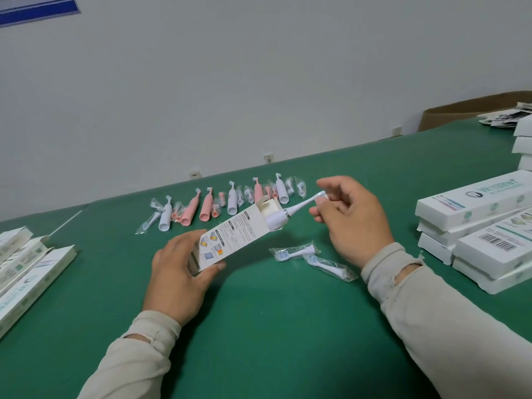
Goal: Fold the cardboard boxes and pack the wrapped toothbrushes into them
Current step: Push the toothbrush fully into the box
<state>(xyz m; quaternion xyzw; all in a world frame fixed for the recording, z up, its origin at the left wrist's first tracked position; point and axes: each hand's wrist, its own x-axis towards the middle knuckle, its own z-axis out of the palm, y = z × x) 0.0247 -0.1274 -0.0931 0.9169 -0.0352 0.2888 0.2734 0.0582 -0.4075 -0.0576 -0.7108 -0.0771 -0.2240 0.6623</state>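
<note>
Two wrapped brush heads [295,251] beside box [230,234]

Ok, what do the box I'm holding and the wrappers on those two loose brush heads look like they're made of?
The box in the left hand looks like thin white printed cardboard: matte faces, creased flaps. The wrappers on the two brush heads look like clear glossy plastic film: see-through, crinkled, catching light.
</note>
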